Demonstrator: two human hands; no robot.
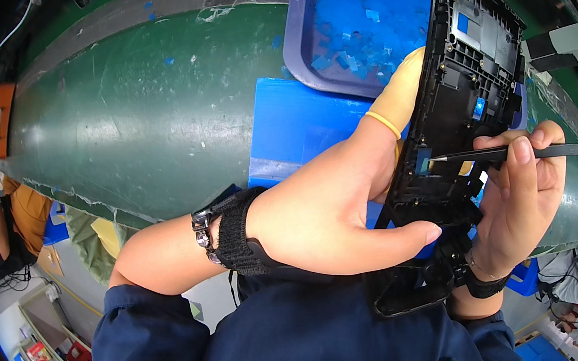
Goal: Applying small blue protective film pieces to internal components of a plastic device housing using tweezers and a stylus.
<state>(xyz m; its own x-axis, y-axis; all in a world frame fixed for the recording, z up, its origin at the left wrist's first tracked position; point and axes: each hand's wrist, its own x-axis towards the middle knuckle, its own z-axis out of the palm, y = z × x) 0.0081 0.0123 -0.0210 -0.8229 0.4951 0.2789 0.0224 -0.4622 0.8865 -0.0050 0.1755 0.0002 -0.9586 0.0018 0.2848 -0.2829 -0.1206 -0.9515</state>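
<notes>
My left hand [329, 208] grips a black plastic device housing [455, 82] along its left edge, with a yellow finger cot [398, 95] on one finger and the thumb by the lower end. The housing is tilted and shows its ribbed inner side, with small brass-coloured inserts and several blue film pieces. Pinched in my right hand [514, 202] is a pair of dark tweezers [504, 152], lying across the housing. The tips touch or nearly touch a small blue film [423, 160] near the left edge; I cannot tell whether they grip it.
Behind the housing stands a blue-violet tray [301, 69] holding many blue film scraps [355, 18]. A flat blue sheet [282, 126] lies before it on the green work surface [147, 104]. Other people sit at the far left and far right. A black device hangs at my right wrist.
</notes>
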